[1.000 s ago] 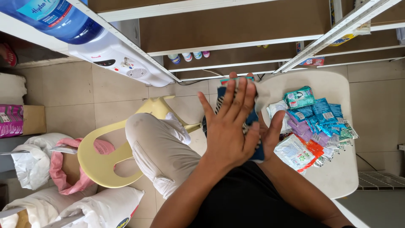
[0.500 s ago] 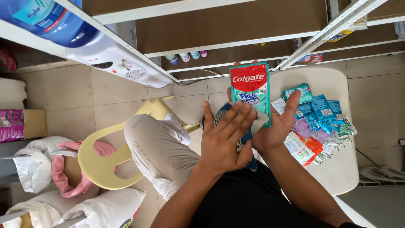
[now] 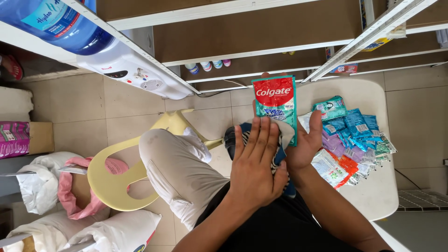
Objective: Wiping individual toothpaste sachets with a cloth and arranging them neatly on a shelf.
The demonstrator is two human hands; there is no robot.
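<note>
Person seated w/ knee raised over a beige tile floor (image 3: 84, 102); left hand (image 3: 256, 168) lies flat, fingers straight and close together, on a cloth (image 3: 285, 133) over the red-and-teal sachet (image 3: 276, 105); right hand (image 3: 305, 144) holds sachet upright from behind, thumb on its edge. Round white table (image 3: 373, 196) at right carries a heap of small sachets (image 3: 352, 137); yellow plastic chair (image 3: 116, 177) at left; water dispenser (image 3: 126, 70) and shelves (image 3: 242, 37) beyond.

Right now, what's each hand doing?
Left hand: open, flat, fingers pressing a cloth against the sachet.
Right hand: holding the red and green sachet from behind.
</note>
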